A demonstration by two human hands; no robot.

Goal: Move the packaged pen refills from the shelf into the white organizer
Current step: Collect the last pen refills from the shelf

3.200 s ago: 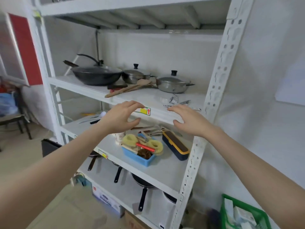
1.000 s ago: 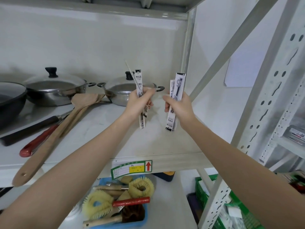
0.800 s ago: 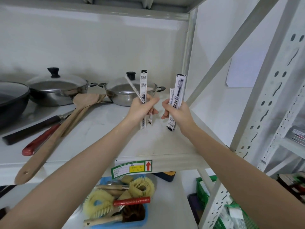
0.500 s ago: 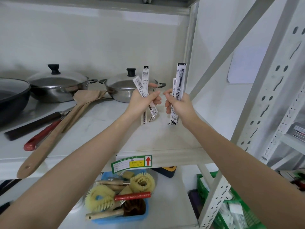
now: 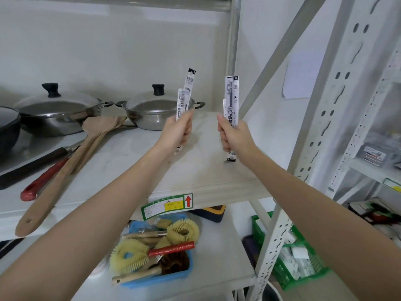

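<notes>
My left hand grips a small bunch of packaged pen refills, long narrow white packets held upright above the white shelf. My right hand holds another bunch of refill packets, also upright, a hand's width to the right. Both hands hover over the bare right end of the shelf. No white organizer is in view.
Two lidded steel pots, a wooden spatula and a red-handled tool lie on the shelf's left. Below sits a blue bin of brushes. A perforated upright stands right, a green basket beneath it.
Since a second ago both hands have drawn slightly apart and straightened the packets upright. Three seconds ago my hands were empty at the shelf's front edge.
</notes>
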